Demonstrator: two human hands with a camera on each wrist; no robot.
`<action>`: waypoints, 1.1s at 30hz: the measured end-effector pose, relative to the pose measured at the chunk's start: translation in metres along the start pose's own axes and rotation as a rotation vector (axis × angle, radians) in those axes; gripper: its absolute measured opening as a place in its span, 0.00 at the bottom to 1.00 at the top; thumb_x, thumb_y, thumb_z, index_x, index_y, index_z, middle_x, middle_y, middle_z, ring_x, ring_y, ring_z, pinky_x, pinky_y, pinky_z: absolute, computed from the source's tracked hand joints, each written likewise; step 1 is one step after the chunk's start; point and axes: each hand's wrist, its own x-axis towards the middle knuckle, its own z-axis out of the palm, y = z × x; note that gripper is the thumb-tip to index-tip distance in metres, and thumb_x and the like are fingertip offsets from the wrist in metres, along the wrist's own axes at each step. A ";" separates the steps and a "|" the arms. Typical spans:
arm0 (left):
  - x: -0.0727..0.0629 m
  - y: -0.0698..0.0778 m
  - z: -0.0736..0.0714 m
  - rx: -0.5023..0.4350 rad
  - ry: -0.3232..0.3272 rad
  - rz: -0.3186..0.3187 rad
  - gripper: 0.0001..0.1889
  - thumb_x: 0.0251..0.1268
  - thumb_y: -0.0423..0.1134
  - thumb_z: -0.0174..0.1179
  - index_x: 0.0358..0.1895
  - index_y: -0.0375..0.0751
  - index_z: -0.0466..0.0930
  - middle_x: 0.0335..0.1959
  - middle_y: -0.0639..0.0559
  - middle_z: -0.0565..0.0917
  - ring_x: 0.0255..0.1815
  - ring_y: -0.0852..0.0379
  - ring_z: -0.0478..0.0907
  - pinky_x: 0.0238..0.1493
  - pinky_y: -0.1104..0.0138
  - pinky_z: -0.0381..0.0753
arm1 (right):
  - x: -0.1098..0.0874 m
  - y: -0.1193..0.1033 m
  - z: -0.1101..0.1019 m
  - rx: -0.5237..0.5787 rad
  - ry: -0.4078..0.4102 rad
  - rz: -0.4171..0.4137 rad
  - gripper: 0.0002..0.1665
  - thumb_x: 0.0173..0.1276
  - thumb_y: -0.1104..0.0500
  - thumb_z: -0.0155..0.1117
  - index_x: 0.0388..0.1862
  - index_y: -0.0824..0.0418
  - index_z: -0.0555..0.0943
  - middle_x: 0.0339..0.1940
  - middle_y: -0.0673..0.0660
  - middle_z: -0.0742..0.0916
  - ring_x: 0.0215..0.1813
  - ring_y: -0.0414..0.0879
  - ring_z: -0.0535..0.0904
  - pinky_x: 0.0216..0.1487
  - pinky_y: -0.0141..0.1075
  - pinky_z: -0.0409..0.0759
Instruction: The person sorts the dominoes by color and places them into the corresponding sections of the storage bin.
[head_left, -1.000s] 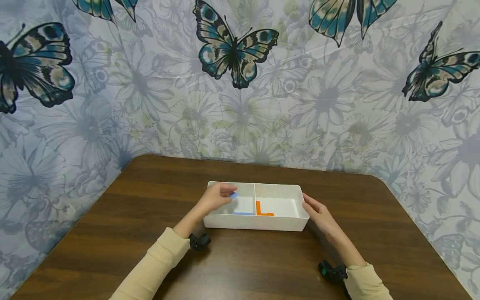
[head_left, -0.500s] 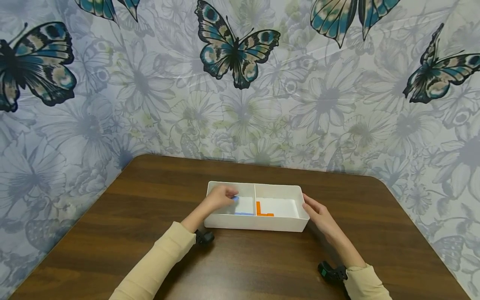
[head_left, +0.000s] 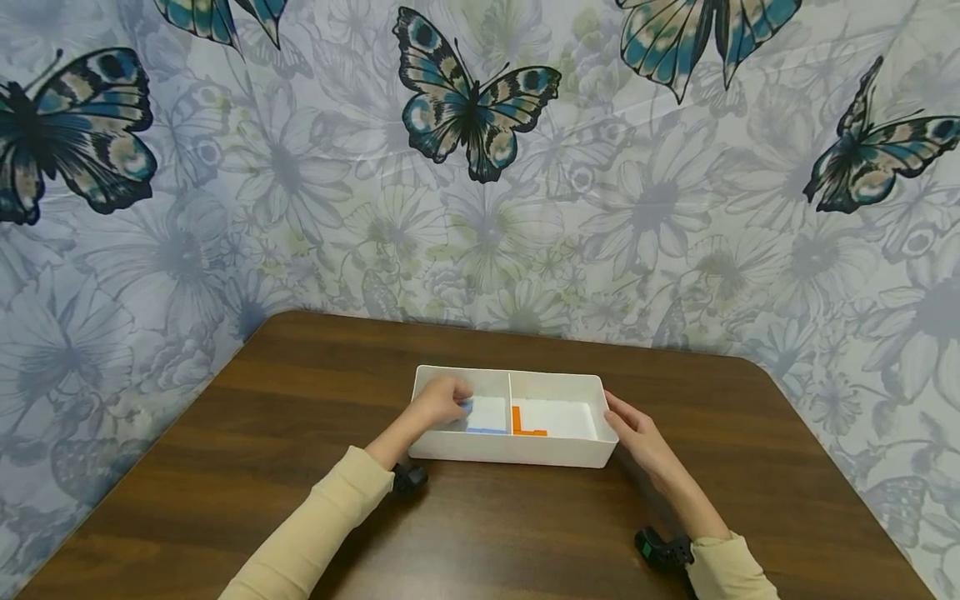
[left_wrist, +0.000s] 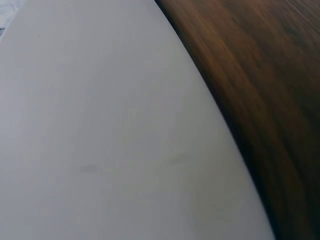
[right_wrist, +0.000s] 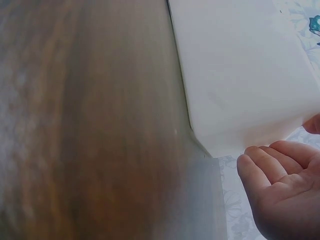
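A white two-compartment box point(head_left: 517, 451) stands on the table. My left hand point(head_left: 437, 402) reaches into its left compartment and pinches a small blue piece point(head_left: 467, 407), mostly hidden by the fingers. Another blue piece point(head_left: 487, 431) lies near the front wall of that compartment. In the right compartment, beside the divider, is an orange L-shaped piece point(head_left: 517, 422). Against the box's right end rests my right hand point(head_left: 637, 433), its fingertips at the end wall. The left wrist view holds only the box's outer wall point(left_wrist: 115, 110) and the table.
The brown wooden table point(head_left: 510, 533) reaches back to a wall covering point(head_left: 480, 250) printed with flowers and butterflies. A black wrist device point(head_left: 663, 550) is strapped to the right wrist, and another point(head_left: 410, 477) to the left.
My left hand has moved lower into the left compartment, bringing the blue piece down from rim height. The right hand stays at the box's end.
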 end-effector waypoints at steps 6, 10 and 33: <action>-0.001 -0.002 0.002 0.011 0.002 0.014 0.14 0.55 0.27 0.64 0.46 0.28 0.82 0.45 0.40 0.82 0.49 0.43 0.77 0.49 0.57 0.75 | -0.001 0.002 0.001 0.003 -0.002 -0.008 0.33 0.76 0.55 0.47 0.72 0.71 0.54 0.70 0.69 0.60 0.69 0.61 0.55 0.64 0.55 0.56; 0.001 -0.003 0.001 -0.057 -0.036 0.063 0.13 0.62 0.31 0.60 0.48 0.30 0.82 0.47 0.42 0.82 0.50 0.44 0.77 0.51 0.57 0.74 | -0.001 0.003 0.002 -0.005 -0.009 -0.021 0.33 0.76 0.55 0.47 0.72 0.71 0.54 0.70 0.70 0.60 0.69 0.62 0.54 0.63 0.56 0.56; -0.007 0.006 -0.009 0.101 -0.133 0.083 0.09 0.64 0.32 0.58 0.41 0.32 0.85 0.36 0.48 0.84 0.31 0.57 0.75 0.35 0.66 0.74 | -0.002 -0.002 0.001 0.005 -0.005 0.002 0.32 0.77 0.56 0.46 0.72 0.70 0.54 0.71 0.69 0.59 0.69 0.61 0.54 0.64 0.54 0.55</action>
